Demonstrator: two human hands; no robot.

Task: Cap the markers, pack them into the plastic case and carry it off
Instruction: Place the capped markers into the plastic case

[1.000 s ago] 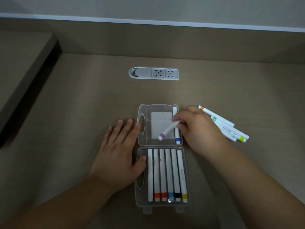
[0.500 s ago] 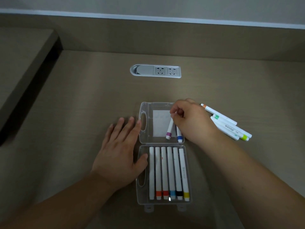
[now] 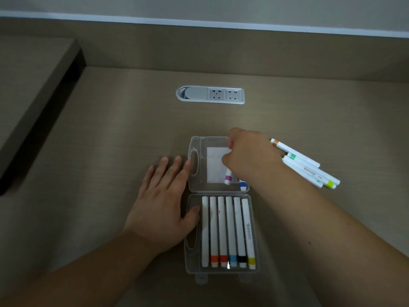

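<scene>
Head view, sole view. Item: clear plastic case [image 3: 194, 209], lying open at lower centre of the frame on a wood-grain desk [image 3: 110, 129], its two halves hinged across the middle. Near half: six capped white markers [image 3: 229, 231] in a row, long axes running toward and away from the person, coloured bands at the near ends, the leftmost band not legible. Far half: a white paper insert [image 3: 213, 165], a purple-banded marker [image 3: 228, 179] and, just to its right, a blue-banded marker [image 3: 242, 185], both mostly hidden under the hand. Right hand [image 3: 247, 156]: curled over the far half's right side, fingertips at the purple-banded marker; whether they are pinched on it or resting loose cannot be told. Left hand [image 3: 163, 202]: flat on the desk, fingers spread, gripping nothing, thumb touching the near half's left wall, likely steadying the case. Loose markers [image 3: 307, 167]: a small cluster, exact count unclear, lying at right of centre just beyond the right hand, long axes slanting from upper left to lower right; orange, green and yellow-green bands visible. Judgement: the loose cluster lies to the right of the case and the right hand is much the nearer, so it is best placed to fetch the next marker, which needs turning to lie along the case's slots. Other fixtures: recessed power socket panel [image 3: 210, 95], upper centre.
</scene>
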